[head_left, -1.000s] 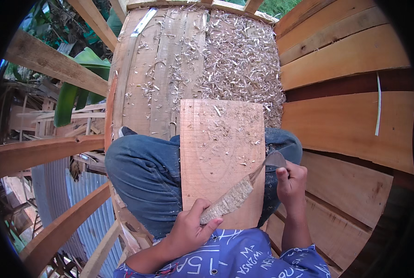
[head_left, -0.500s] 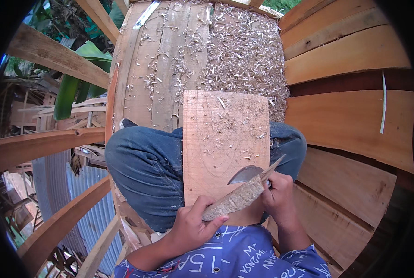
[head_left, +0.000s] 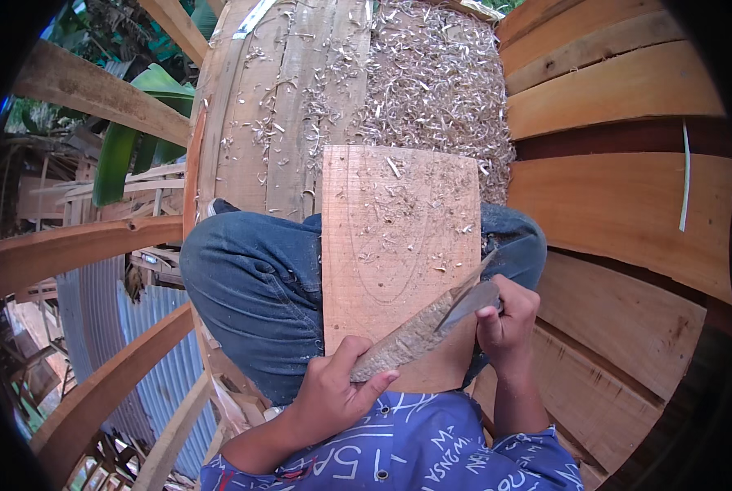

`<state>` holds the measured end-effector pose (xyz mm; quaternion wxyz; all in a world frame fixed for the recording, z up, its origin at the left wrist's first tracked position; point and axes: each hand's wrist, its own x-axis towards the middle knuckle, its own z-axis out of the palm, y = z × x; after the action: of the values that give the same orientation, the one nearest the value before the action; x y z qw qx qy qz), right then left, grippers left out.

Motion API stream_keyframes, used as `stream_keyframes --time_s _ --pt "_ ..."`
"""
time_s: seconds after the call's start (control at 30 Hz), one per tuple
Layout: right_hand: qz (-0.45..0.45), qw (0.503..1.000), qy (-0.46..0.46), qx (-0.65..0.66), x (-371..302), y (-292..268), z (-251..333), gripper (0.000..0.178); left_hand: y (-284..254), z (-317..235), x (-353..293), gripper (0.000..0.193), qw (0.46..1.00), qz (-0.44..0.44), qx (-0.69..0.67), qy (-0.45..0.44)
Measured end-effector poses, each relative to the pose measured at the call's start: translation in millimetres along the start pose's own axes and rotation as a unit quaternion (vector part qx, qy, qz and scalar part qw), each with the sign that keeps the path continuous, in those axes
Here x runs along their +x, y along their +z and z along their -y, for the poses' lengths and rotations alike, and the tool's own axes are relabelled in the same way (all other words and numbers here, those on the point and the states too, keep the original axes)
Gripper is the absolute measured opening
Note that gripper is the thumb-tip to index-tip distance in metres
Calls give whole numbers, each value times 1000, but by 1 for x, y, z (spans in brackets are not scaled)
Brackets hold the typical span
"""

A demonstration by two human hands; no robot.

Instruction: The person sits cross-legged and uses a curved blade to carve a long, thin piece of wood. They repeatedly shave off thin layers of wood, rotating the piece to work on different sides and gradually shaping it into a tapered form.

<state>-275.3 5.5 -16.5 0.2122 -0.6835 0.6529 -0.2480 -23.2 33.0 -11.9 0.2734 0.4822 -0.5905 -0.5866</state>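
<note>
head view: left hand [head_left: 333, 394] wrapped round near end of stick [head_left: 411, 335], slanted over board [head_left: 345, 303]; right hand [head_left: 509, 317] closed on knife [head_left: 474, 301], blade alongside; far end looks cut to a point, rough surface left elsewhere.

Rough, pointed stick [head_left: 407, 339] aslant, curved grey blade [head_left: 469, 304] at its upper end.

Your view has soft, fairly even daylight, leaving the board [head_left: 350, 274] clearly lit and giving the blade [head_left: 471, 304] a dull grey sheen. You get deep shadow between the right-hand planks [head_left: 612, 192] and dimness toward the lower right. Your fisheye bows the left rails [head_left: 79, 248] toward a black rim; the central shavings [head_left: 436, 98] look reasonably crisp, the edges softer.
</note>
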Motion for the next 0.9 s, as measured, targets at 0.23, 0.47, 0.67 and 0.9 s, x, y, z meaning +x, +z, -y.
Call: stream_keyframes --time_s 0.23,0.47,0.67,0.9 --pt "-7 992 13 122 6 -3 1 63 8 5 4 32 999 22 -8 -23" --pt "-23 978 135 158 7 2 -8 62 -2 5 3 28 999 6 -17 -37" --pt "57 992 6 117 -3 13 0 63 2 8 8 32 997 18 -48 -59" --pt "-5 987 72 144 5 8 -7 64 2 11 11 30 997 32 -43 -56"
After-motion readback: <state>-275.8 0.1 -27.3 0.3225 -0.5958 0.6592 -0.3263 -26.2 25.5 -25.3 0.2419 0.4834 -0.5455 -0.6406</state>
